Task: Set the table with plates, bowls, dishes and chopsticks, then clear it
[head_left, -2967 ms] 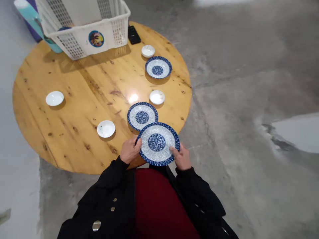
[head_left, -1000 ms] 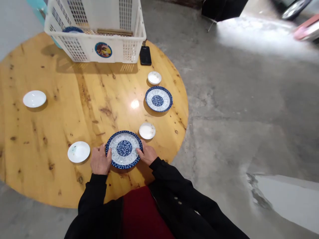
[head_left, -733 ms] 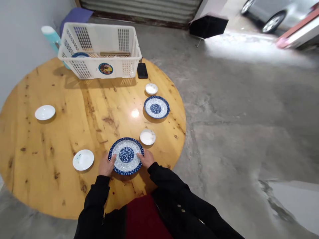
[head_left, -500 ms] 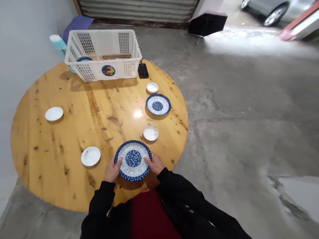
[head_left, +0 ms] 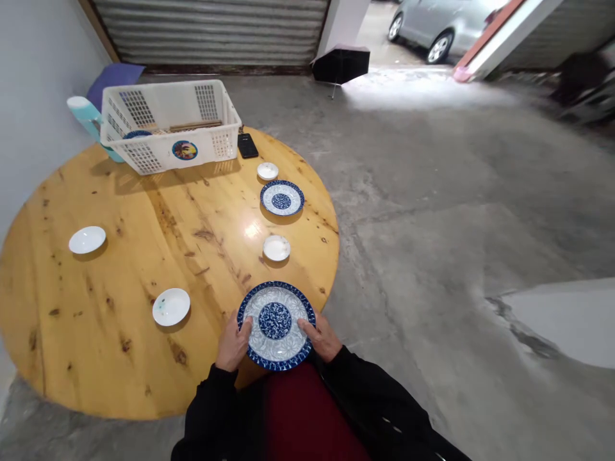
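Observation:
Both hands hold a blue-and-white patterned plate (head_left: 275,320) by opposite sides, above the table's near edge. My left hand (head_left: 234,343) is closed on its left rim, thumb on the upper face. On the right rim, my right hand (head_left: 323,336) grips the same way; the fingers beneath are hidden. Just beyond lies a small white dish (head_left: 276,248), and behind it a second blue-and-white plate (head_left: 281,198) with another small white dish (head_left: 268,171). To the left of my hands rests a white dish with green marks (head_left: 172,307). A plain white dish (head_left: 87,240) sits farther left.
A white plastic basket (head_left: 206,144) stands at the back of the round wooden table (head_left: 129,269), with a patterned plate and wooden sticks inside. Beside it are a black phone (head_left: 248,146) and a light-blue bottle (head_left: 85,110). An open umbrella (head_left: 341,66) is on the floor beyond.
The held plate has come nearer to my body and to the right relative to the table, still gripped by both hands. The camera view has turned rightward and up.

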`<state>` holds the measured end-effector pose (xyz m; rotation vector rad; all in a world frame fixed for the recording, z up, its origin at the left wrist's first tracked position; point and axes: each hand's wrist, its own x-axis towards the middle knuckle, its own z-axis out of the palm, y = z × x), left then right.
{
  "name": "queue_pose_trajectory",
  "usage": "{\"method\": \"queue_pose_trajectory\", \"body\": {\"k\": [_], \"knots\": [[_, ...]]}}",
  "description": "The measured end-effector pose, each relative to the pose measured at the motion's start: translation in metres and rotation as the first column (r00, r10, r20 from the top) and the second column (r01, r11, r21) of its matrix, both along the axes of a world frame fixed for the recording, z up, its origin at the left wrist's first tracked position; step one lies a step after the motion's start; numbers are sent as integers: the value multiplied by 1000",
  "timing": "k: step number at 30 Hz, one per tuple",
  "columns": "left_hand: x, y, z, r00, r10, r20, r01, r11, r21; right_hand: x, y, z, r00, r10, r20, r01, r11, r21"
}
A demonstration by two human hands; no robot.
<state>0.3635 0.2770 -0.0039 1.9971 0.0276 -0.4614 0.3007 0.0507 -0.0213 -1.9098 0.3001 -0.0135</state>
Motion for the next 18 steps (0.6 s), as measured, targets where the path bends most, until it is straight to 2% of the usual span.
{"method": "queue_pose_trajectory", "body": {"k": [2,6,10,14,18], "knots": [[-2,-6,3,999,-37,23,36,999,26,-8,-5,-1,1000,-1,-4,1,998,62],[-5,-24,6,997,-72,30,69,995,70,-16,-23,-4,999,-34,-9,35,994,104],[-7,-60,10,994,-98,49,91,989,114,-23,-59,-5,998,-67,-15,68,994,87],[-10,-119,12,991,-109,82,100,989,105,-30,-115,-4,995,-98,-13,99,993,64],[-15,-199,13,989,-116,90,108,991,85,-40,-191,-2,989,-145,-2,145,989,22]]}}
